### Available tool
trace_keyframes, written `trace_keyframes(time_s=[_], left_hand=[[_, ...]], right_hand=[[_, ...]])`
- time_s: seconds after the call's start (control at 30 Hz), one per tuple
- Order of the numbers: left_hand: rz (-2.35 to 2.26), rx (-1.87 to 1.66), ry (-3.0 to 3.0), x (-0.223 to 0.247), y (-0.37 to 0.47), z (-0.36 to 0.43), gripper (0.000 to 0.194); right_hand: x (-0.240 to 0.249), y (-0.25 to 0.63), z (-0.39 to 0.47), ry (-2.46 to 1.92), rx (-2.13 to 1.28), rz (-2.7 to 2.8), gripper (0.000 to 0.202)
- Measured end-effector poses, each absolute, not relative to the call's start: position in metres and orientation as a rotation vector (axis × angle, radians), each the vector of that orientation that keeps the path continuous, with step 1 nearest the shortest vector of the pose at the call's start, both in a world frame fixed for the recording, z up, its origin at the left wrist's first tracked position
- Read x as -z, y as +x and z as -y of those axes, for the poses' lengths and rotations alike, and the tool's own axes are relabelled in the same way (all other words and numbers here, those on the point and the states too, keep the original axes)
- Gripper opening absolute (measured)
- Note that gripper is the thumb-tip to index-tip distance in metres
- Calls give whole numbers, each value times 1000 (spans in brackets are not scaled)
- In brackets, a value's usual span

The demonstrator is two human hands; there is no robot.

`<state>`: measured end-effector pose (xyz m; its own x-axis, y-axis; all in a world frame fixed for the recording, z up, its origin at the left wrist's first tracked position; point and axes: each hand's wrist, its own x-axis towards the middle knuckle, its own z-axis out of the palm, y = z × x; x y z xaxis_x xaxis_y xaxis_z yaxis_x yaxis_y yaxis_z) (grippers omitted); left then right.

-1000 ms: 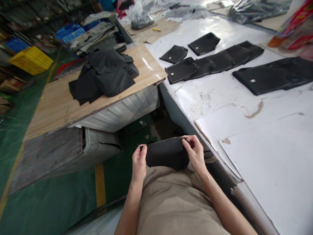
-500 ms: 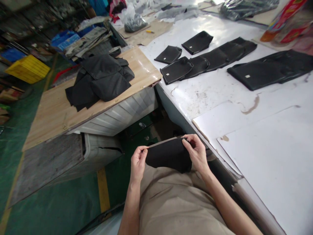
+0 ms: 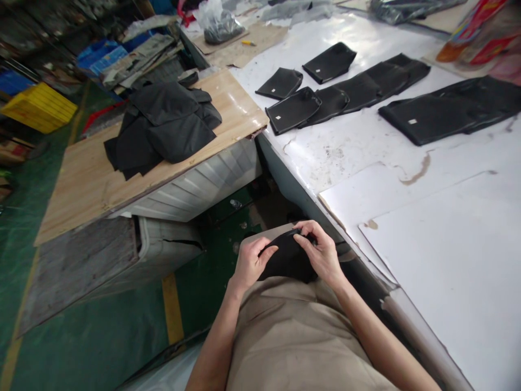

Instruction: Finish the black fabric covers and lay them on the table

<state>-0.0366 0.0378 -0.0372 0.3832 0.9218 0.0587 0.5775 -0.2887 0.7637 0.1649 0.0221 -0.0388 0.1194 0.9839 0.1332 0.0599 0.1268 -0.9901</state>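
Between my hands, just above my lap, is a black fabric piece (image 3: 288, 260) with a lighter strip (image 3: 266, 233) showing behind its upper edge. My left hand (image 3: 253, 260) pinches it at the left, thumb laid over the top edge. The top right edge is gripped by my right hand (image 3: 321, 251), thumb in front and fingers curled behind. Part of the piece hangs down against the beige cloth (image 3: 301, 336) over my legs. My fingers cover both ends of the held edge.
At my right stands a white-covered table (image 3: 448, 260) bearing several flat black pieces (image 3: 342, 98). A wooden board (image 3: 77, 190) on the left carries a heap of black fabric (image 3: 166, 125). Farther back are a plastic bag (image 3: 220, 24), a bottle (image 3: 468, 38) and a yellow crate (image 3: 40, 107).
My left hand has moved right along the upper edge, closer to my right hand. The fabric's top edge now bends, and more of the lighter strip shows. The view has shifted slightly.
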Motion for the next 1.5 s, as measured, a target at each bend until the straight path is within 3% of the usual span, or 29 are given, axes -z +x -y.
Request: trace_keyframes(time_s=[0.4, 0.7, 1.27, 1.5], left_hand=[[-1167, -649, 1793, 27, -43, -35, 40], [-1348, -580, 1981, 11, -25, -27, 23], [-1299, -737, 1410, 6, -12, -27, 39], [-1223, -714, 1254, 10, -8, -30, 30]], right_hand=[[41, 169, -22, -1181, -1198, 1085, 21], [32, 160, -18, -1185, -1153, 1162, 21], [29, 165, -16, -1072, -1115, 1304, 16], [29, 168, -15, -1034, -1081, 1365, 13]])
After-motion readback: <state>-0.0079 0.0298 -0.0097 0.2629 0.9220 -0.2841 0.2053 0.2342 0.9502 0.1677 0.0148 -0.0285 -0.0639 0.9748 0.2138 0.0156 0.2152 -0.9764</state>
